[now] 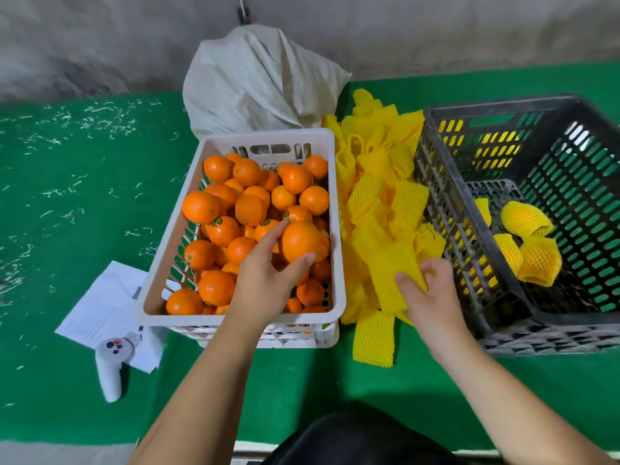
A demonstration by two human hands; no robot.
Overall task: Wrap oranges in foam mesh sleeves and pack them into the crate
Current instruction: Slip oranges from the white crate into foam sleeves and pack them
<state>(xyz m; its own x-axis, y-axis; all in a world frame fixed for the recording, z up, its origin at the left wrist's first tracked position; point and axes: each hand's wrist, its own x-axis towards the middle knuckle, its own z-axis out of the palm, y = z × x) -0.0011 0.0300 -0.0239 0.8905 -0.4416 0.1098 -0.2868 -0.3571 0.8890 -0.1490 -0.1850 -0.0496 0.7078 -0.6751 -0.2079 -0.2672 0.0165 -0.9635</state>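
A white basket (167,250) in the middle holds several loose oranges. My left hand (265,280) reaches into it and grips one orange (300,239) between thumb and fingers at the basket's right side. To the right lies a heap of yellow foam mesh sleeves (379,182). My right hand (432,297) pinches one yellow sleeve (391,273) at the near end of that heap. The dark grey crate (469,270) on the right holds three wrapped oranges (525,218) on its floor.
A white woven sack (258,82) stands behind the basket against the grey wall. A sheet of paper (100,303) and a white controller (110,367) lie left of the basket on the green table cover (67,229), which is scattered with white shreds.
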